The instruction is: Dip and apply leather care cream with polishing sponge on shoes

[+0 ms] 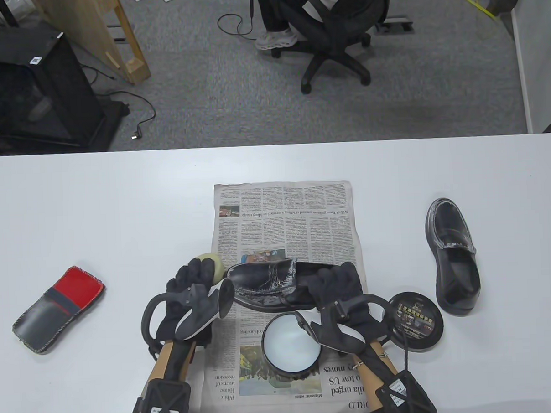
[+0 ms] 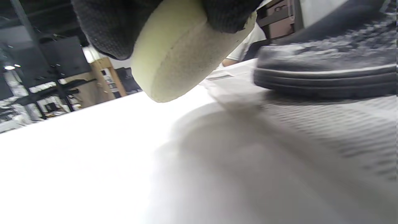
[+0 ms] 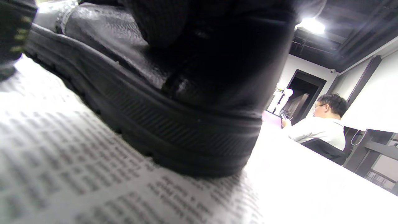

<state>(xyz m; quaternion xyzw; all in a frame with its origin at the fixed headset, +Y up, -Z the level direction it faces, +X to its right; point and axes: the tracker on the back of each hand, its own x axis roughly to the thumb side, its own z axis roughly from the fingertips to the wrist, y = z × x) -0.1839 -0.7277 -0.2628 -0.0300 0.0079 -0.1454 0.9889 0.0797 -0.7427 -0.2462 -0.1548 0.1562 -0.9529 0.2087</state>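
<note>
The left hand (image 1: 187, 283) has its grip closed around a pale yellow round sponge (image 1: 213, 265), fingers wrapped over the top so that the flat face and rim stick out below (the left wrist view shows it lifted clear of the worktop (image 1: 97, 200)). The right hand (image 1: 340, 281) grips the heel end of a black shoe (image 1: 265, 280), fingers curled over the back and into the opening, holding it down on the newspaper (image 1: 285, 215).

The shoe lies with its long axis running left to right across the paper, toe pointing toward the sponge. The sponge sits just beside the toe, slightly behind it, so the left hand is nearer the part to be polished. The toe and front of the shoe carry whitish streaks that look like cream already smeared on.

The open tin of cream (image 1: 291, 347) stands in front of the shoe, between the wrists, its lid (image 1: 415, 321) to the right. A second black shoe (image 1: 453, 253) lies well apart on the right.
</note>
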